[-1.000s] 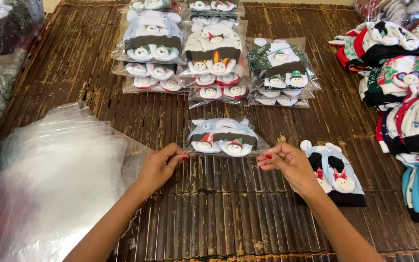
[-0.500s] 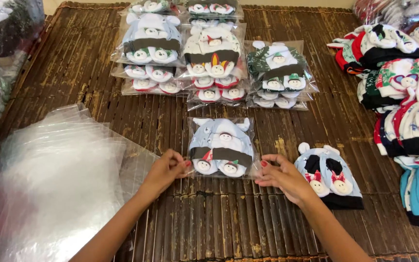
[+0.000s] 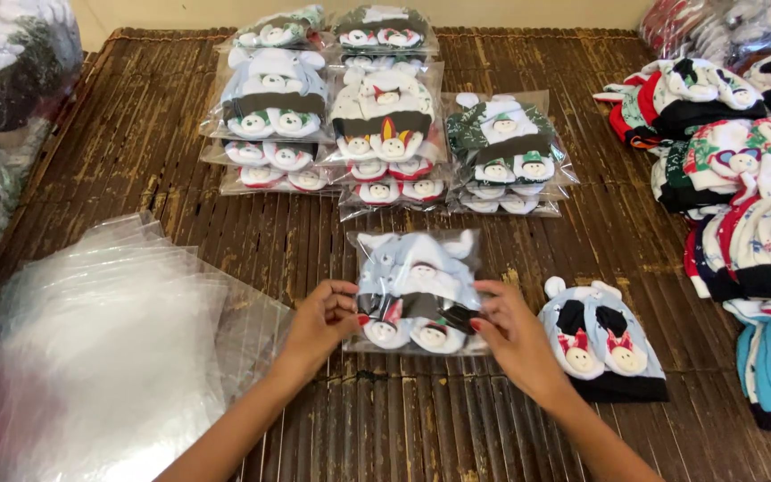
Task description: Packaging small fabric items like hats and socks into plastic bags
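Pinching the two lower side edges of a clear bagged pair of socks (image 3: 415, 295), both hands press it flat on the brown slatted mat (image 3: 162, 161). The left hand (image 3: 321, 323) has its fingers (image 3: 343, 295) curled narrow around the bag's left edge; the right hand (image 3: 512, 335) holds the right edge, its fingers (image 3: 491, 299) closed on the plastic near a dark band across the socks. The bag lies between the two sets of fingers, the socks inside pale grey-blue with small round snowman faces at the bottom. Just right of the right fingers lies an unbagged pair of light blue socks (image 3: 601, 344), touching the mat. Left of the left fingers, a loose stack of empty clear bags (image 3: 91, 357) spreads out. Beyond the fingers, well apart, stand piles of bagged socks (image 3: 385, 125). Far right, heaps of loose socks (image 3: 742, 178) in red, white and green.
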